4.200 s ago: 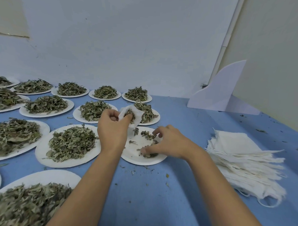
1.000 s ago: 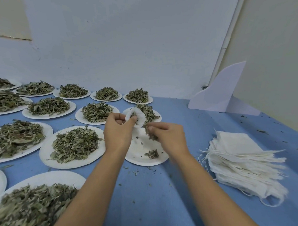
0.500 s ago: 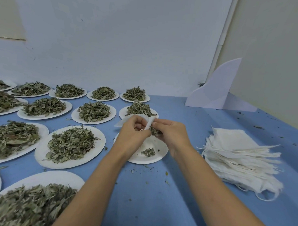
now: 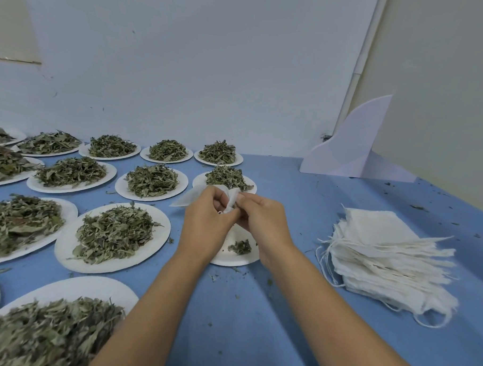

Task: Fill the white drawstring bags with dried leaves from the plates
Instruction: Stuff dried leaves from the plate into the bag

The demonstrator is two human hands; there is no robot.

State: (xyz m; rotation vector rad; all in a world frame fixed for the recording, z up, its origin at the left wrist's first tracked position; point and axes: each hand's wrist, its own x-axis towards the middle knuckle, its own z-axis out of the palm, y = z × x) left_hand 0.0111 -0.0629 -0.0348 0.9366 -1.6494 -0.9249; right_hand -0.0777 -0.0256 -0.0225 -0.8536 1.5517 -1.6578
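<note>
I find nothing to read here. No words, labels, brands or numbers show on anything around my left hand (image 4: 205, 222) or my right hand (image 4: 263, 222), and the white fabric drawstring bag (image 4: 191, 198) pinched between them is plain.
</note>
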